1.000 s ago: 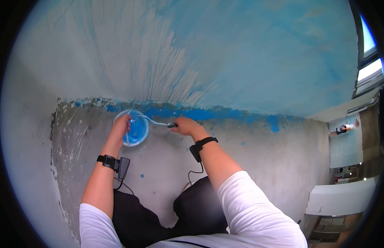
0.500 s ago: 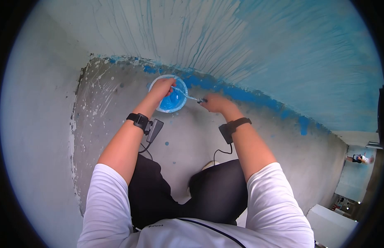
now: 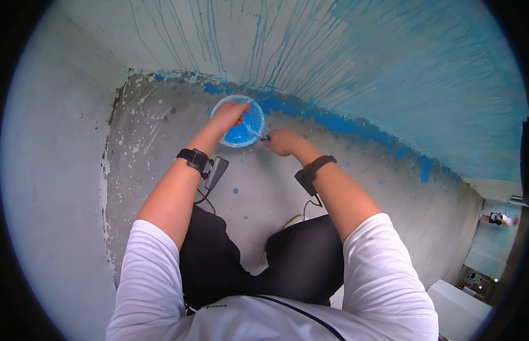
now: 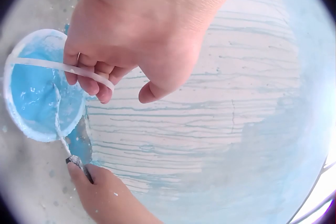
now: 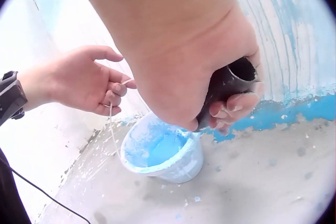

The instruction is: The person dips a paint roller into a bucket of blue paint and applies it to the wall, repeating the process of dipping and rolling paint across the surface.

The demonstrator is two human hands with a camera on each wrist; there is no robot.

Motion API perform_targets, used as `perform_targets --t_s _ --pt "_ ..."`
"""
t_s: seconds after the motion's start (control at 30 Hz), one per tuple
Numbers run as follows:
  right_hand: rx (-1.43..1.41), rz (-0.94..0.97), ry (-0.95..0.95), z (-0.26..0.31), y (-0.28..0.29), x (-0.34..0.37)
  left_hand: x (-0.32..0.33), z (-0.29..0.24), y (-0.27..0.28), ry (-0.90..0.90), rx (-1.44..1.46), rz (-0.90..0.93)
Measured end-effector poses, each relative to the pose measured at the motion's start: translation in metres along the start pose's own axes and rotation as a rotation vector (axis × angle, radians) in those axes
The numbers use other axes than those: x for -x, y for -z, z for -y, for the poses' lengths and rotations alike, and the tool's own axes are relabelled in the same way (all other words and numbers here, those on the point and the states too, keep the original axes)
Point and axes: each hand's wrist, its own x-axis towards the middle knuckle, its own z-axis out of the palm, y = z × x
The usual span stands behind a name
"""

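A white plastic bucket [image 3: 263,121] with blue paint [image 4: 32,90] inside stands on the floor by the wall. My left hand [image 3: 229,116] is over its rim, fingers curled around the thin white bail handle [image 4: 46,65] while the thumb stays apart. To the right of the bucket, my right hand [image 3: 283,142] grips the black hollow handle [image 5: 222,87] of what looks like a paint roller. From that handle a bent, paint-coated rod [image 4: 58,115] runs over the rim into the bucket. The rod's far end is hidden in the paint.
A wall [image 3: 424,85] streaked with blue drips rises ahead, with blue paint smeared along its foot. White splashes mark the concrete floor [image 3: 367,193] at left, near a side wall [image 3: 54,170]. Another person [image 3: 497,219] is far off at right. A cable [image 5: 44,192] hangs by my left arm.
The head view has shifted, so bucket and hands appear farther right and higher than at first. My right hand has come closer to the bucket, and less of the rod shows outside it.
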Motion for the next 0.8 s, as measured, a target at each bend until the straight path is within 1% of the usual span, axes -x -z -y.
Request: perform_targets --t_s 0.07,0.1,0.17,0.2,0.27,0.3,0.37,0.4,0.47,0.6,0.67,0.7,0.77,0.8 --pt "-0.232 0.144 -0.089 0.005 0.009 0.001 0.0 0.0 0.0 0.003 0.001 0.001" --pt "-0.232 0.145 -0.09 0.003 0.01 -0.001 0.0 0.0 0.0 -0.003 0.0 0.002" --pt "-0.408 0.183 -0.19 0.001 0.013 -0.004 0.0 0.0 0.0 -0.008 0.0 0.003" --pt "-0.408 0.184 -0.189 0.0 0.015 -0.004 0.001 0.0 0.0 -0.004 0.001 0.011" --pt "-0.572 0.287 -0.309 0.009 0.033 0.005 0.001 -0.001 0.001 0.0 0.002 0.02" --pt "-0.576 0.286 -0.311 0.007 0.032 0.004 0.002 -0.001 0.001 -0.003 -0.007 0.02" --pt "-0.925 0.449 -0.448 0.005 0.028 0.002 0.004 -0.004 0.0 -0.005 -0.032 0.029" --pt "-0.941 0.439 -0.445 0.003 0.029 0.002 0.007 -0.007 0.001 -0.004 -0.035 0.034" --pt "-1.079 0.511 -0.451 0.002 0.037 0.008 0.008 -0.009 0.002 -0.008 -0.051 0.044" --pt "-1.118 0.464 -0.484 -0.005 0.024 -0.003 0.007 -0.009 0.001 0.019 -0.016 0.049" --pt "-0.272 0.203 -0.255 0.003 0.025 -0.005 0.004 -0.004 0.002 0.023 -0.004 0.038" --pt "-0.272 0.206 -0.255 0.002 0.026 0.0 0.001 -0.001 0.003 0.01 0.006 0.048" --pt "-0.11 -0.134 -0.018 -0.002 0.038 0.019 -0.001 0.003 0.004 0.0 0.018 0.057" --pt "-0.11 -0.132 -0.017 -0.005 0.047 0.027 -0.001 0.003 0.004 -0.001 0.025 0.05"
